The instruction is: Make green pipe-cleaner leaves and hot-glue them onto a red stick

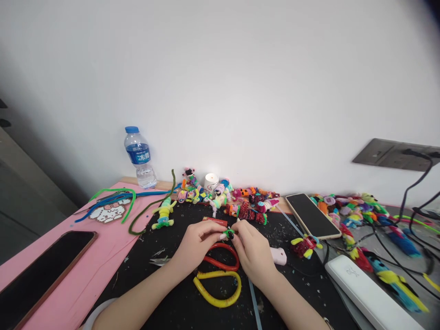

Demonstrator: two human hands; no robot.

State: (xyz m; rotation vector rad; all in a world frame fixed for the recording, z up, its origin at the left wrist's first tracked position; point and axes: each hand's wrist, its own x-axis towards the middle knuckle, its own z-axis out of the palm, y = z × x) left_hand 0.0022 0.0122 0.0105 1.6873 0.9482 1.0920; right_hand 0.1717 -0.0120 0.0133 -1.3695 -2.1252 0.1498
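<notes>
My left hand (198,242) and my right hand (252,247) meet in the middle of the head view. Their fingertips pinch a small fuzzy pipe-cleaner piece (228,234) in green, black and white, partly covered by the fingers. Scissors with one red and one yellow handle (220,302) lie under the hands. My left wrist hides part of the scissors, and the blade tips (158,261) show to its left. Beside my right hand is a pale pink tool end (279,256), mostly hidden. A small red box (216,221) lies just behind the fingers.
Pipe-cleaner figures (245,213) line the back by a white cup (211,181). Loose pipe cleaners (137,194) and a water bottle (140,158) are left. Phones (51,279) (312,215) lie on both sides. A white power bank (371,293), cables and more figures crowd the right.
</notes>
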